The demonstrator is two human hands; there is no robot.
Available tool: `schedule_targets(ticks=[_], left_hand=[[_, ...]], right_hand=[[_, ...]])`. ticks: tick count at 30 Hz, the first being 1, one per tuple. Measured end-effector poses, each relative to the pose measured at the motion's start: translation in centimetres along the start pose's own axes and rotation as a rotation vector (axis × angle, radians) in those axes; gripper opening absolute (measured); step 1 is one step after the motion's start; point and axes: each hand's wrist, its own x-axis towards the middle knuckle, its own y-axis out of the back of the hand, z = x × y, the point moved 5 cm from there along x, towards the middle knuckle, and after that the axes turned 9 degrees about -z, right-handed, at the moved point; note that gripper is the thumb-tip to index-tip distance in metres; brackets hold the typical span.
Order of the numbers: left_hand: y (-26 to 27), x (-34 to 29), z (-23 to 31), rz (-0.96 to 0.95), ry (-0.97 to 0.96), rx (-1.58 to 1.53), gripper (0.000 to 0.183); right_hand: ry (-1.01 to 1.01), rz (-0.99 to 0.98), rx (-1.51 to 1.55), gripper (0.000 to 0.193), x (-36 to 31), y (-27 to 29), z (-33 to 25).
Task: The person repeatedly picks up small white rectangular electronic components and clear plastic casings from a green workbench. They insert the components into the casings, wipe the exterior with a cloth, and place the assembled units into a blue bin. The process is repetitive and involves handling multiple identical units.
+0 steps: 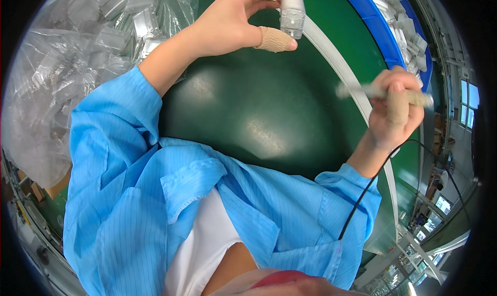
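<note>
At twelve o'clock over the green belt (269,109), the left hand (230,21) pinches a clear plastic part (292,11), while at three o'clock the right hand (396,112) is clamped on a blurred slim tool (362,90).

A dark green table (269,104) with a white curved edge strip (336,63). A clear plastic bag (62,78) of small transparent parts lies at its left. A blue bin (380,29) sits beyond the strip.

A factory assembly line: a green conveyor belt (259,104), bagged clear plastic parts (77,52), and a blue work smock (129,192).
</note>
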Motion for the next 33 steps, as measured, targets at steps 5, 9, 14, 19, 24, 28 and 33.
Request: schedule_targets(ticks=[5,9,14,19,24,28,33], left_hand=[[0.5,-0.7,-1.6,-0.346,-0.104,-0.115,0.085],[-1.1,-0.7,-1.9,-0.412,-0.070,-0.016,0.085],[-2.0,-0.8,-2.6,-0.332,-0.069,-0.066,0.072],[-1.3,-1.3,-3.2,-0.048,0.138,0.166,0.059],[-1.2,-1.2,-2.1,0.021,-0.031,0.727,0.027],[-1.5,-1.4,-2.2,0.003,-0.117,0.812,0.027],[-2.0,-1.6,-2.1,0.050,-0.219,0.814,0.027]], right_hand=[[-0.454,-1.200,-0.128,0.023,-1.2,-7.6,3.6],[-0.725,-0.488,0.348,0.036,-0.2,-6.0,7.2],[-0.478,-0.071,0.583,0.037,-0.5,-5.0,9.3],[-0.345,-0.011,0.190,0.033,-0.5,-5.6,8.1],[-0.075,0.016,-0.086,0.025,0.0,-4.9,6.8],[-0.054,-0.026,-0.113,0.024,0.3,-5.6,6.2],[-0.180,-0.036,-0.037,0.024,0.0,-4.6,7.1]])
